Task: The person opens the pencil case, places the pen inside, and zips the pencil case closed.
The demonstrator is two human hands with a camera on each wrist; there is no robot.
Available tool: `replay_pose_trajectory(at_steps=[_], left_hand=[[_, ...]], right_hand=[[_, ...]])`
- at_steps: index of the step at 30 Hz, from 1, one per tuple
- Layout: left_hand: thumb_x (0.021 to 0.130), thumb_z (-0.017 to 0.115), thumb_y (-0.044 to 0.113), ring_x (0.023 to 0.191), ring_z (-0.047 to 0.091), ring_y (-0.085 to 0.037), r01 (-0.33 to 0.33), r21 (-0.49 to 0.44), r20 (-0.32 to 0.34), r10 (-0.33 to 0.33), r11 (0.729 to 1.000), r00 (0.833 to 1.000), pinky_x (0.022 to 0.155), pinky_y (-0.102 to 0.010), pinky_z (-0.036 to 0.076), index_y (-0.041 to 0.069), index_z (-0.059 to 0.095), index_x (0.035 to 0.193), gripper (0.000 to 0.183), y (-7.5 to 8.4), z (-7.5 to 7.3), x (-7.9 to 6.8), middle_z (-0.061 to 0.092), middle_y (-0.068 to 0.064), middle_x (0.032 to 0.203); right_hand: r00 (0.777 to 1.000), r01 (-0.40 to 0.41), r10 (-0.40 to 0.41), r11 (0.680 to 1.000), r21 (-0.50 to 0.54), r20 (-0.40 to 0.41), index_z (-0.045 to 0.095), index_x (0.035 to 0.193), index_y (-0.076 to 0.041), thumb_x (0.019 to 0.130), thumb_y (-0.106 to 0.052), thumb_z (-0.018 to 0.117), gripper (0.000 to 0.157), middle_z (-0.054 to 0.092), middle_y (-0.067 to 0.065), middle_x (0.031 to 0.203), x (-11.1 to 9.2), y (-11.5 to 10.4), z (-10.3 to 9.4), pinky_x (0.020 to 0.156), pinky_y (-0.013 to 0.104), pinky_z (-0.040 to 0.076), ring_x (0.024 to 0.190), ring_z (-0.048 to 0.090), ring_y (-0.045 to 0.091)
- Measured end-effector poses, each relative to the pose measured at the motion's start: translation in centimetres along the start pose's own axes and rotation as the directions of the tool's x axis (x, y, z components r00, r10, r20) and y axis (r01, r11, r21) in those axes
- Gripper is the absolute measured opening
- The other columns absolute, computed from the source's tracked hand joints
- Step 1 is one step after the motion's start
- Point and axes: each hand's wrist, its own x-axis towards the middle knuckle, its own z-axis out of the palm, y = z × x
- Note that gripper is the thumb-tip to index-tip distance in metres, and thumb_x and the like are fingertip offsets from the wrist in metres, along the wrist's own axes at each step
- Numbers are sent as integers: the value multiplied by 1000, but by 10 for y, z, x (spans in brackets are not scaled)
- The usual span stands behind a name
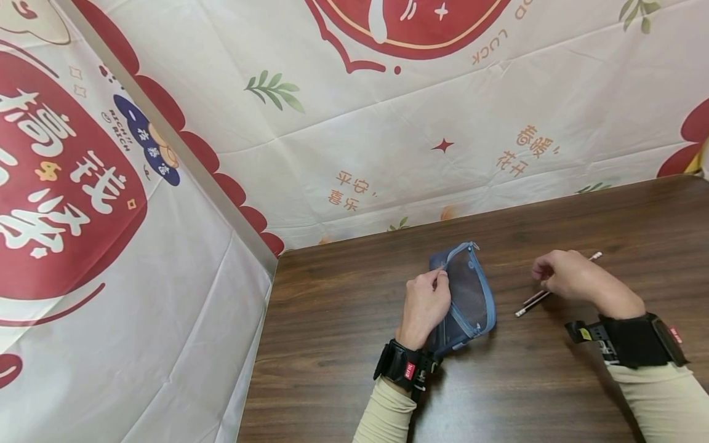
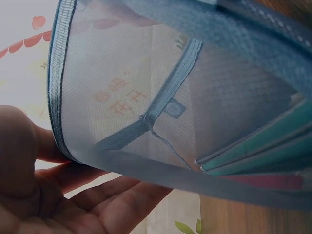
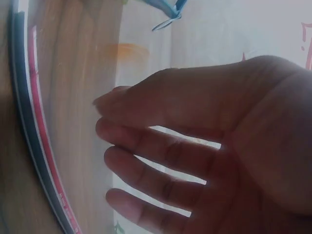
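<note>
My left hand (image 1: 428,304) pinches the edge of a blue mesh pencil case (image 1: 471,289) between thumb and fingers. The case is tilted up, its zipper running round the rim. Through the mesh in the left wrist view, slim teal sticks (image 2: 263,141) and a pink one (image 2: 273,181) show inside. Over two pencils lying side by side on the table hovers my right hand (image 1: 576,280), fingers loosely bent and holding nothing. One is a black pencil (image 3: 24,107), the other a red pencil (image 3: 41,126); the hand partly hides them in the head view.
A dark wood-grain table (image 1: 327,344) bears everything. White printed cloth (image 1: 388,123) hangs along its far edge, and another cloth panel (image 1: 183,307) stands at the left edge. Both wrists wear black straps (image 1: 637,341).
</note>
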Motion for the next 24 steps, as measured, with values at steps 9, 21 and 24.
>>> replay_pose_trajectory(at_steps=[9, 21, 24], left_hand=[[98, 42, 30, 106, 61, -13, -6, 5, 12, 6, 1000, 1000, 86, -36, 53, 17, 67, 121, 36, 0, 0, -1, 69, -1, 117], [98, 42, 31, 104, 61, -11, -9, 7, 3, 9, 1000, 1000, 84, -34, 53, 21, 67, 120, 35, -1, 0, 0, 69, 1, 117], [98, 42, 31, 105, 61, -11, -10, 1, 9, 10, 1000, 1000, 84, -34, 53, 22, 67, 120, 35, -2, 0, -1, 68, 1, 117]], right_hand=[[998, -42, 43, 999, -10, 39, 60, 72, -7, 69, 4, 60, 11, 55, -1, 65, 0, 8, 3, 55, 32, 36, 61, 46, 18], [999, -42, 43, 999, -23, 32, 59, 68, -10, 67, 3, 62, 13, 53, -3, 62, 1, 14, 9, 55, 32, 35, 59, 44, 17], [998, -47, 48, 999, -21, 38, 59, 68, -10, 67, 3, 62, 13, 53, -3, 63, 2, 15, 10, 56, 32, 35, 59, 44, 17]])
